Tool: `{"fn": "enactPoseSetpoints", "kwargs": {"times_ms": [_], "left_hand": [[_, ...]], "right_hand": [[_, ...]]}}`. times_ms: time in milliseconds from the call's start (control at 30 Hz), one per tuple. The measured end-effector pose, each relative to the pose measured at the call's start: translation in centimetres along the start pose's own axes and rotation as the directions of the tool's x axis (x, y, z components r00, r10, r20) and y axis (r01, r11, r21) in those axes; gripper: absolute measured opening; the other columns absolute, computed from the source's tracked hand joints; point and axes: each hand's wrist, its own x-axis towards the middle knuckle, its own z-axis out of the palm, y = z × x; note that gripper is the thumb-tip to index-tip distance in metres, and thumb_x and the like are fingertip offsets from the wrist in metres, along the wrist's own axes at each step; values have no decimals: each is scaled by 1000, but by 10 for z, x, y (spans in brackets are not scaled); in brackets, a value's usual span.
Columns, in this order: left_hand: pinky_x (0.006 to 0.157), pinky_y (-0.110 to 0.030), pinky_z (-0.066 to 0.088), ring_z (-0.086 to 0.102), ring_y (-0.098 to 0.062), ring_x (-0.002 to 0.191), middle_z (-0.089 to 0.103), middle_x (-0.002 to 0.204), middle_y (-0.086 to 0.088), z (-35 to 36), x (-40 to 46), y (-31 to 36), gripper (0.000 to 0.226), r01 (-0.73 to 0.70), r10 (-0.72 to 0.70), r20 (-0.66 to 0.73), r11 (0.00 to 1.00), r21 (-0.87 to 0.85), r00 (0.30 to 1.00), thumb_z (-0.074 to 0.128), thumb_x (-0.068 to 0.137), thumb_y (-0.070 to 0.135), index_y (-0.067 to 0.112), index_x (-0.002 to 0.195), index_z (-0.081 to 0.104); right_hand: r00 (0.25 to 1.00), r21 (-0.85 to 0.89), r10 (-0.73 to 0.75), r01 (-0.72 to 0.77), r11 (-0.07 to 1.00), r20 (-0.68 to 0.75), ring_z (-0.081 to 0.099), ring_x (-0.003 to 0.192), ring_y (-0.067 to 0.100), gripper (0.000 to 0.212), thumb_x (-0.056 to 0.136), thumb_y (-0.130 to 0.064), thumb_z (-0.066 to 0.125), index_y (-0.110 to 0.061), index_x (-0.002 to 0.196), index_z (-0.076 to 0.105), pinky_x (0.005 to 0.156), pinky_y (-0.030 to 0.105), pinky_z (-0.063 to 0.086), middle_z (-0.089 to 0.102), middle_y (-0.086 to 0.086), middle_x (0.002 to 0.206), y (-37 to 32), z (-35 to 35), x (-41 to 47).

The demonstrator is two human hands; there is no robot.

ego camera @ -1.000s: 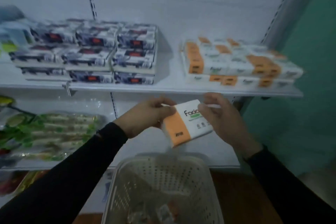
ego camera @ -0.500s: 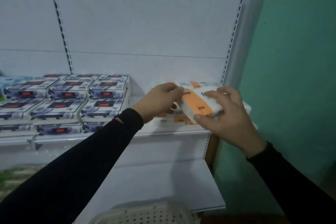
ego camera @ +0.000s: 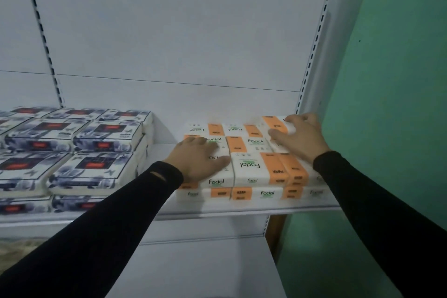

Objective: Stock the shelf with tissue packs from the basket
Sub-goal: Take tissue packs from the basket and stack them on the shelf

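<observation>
hands lie apart on the orange-and-white tissue packs stacked on the white shelf, at its right end. the left hand rests flat on top of the left packs, fingers stretched forward and relaxed, gripping nothing. the right hand reaches farther back, its fingers curled over the back right pack, which sits on top of the stack next to the slotted upright. both arms wear black sleeves. the packs lie in two layers, some printed "facial". to the left on the same shelf, well apart from the hands, stand stacks of blue-patterned tissue packs with red labels. a green wall runs along the right. the basket cannot be made out.
</observation>
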Motion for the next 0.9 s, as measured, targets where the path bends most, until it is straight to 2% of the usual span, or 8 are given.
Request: {"fn": "enactPoseSetpoints", "kwargs": {"times_ms": [100,233,367,467,567,700,900], "left_hand": [[109,-43,31,38,-25,128,52,130,-2,2,-2,-2,87,-17,17,-10,1000,1,1000,12,72,81,29,129,52],[110,-41,29,35,-25,132,49,135,-3,2,-2,-1,89,-17,17,-26,1000,6,1000,11,71,81,28,131,51],[110,-41,30,37,-24,129,50,132,-1,1,-2,0,90,-24,24,-32,1000,-1,999,10,70,81,28,130,51],[109,-41,30,38,-24,128,51,130,-1,0,-2,0,91,-29,29,-22,1000,4,999,9,70,82,28,131,51],[110,-43,30,37,-24,129,51,129,0,1,-1,0,90,-21,21,-23,1000,1,1000,11,70,82,29,129,51],[110,-42,29,36,-24,130,50,130,0,0,-2,1,91,-8,8,-15,1000,-3,1000,11,68,82,29,130,51],[109,-42,31,37,-24,128,51,129,0,-2,-3,2,86,-8,8,-7,1000,-2,1000,14,73,81,28,130,51]], "right_hand": [[1000,-44,3,-2,999,15,38,129,27,81,72,-72,57,-23,136,47,105,48,42,26,-1,136,3,10,26],[1000,-90,27,-26,996,16,36,131,29,79,77,-69,55,-21,138,45,106,45,39,27,4,139,8,20,54],[985,-267,42,5,964,169,34,136,33,78,87,-73,37,-22,146,39,111,48,32,36,13,148,18,26,66],[981,-211,-10,51,976,194,27,143,30,72,95,-67,29,-23,150,33,115,50,25,31,11,156,25,22,66],[985,-184,-42,73,980,165,22,146,28,67,96,-63,32,-25,151,32,118,50,21,26,7,159,31,16,65],[970,-153,-32,71,986,241,26,143,29,63,97,-57,38,-24,150,34,116,44,24,24,8,157,33,19,60],[966,-184,-39,88,979,255,23,144,30,70,94,-61,39,-24,153,29,118,49,22,24,8,158,26,27,59]]}}
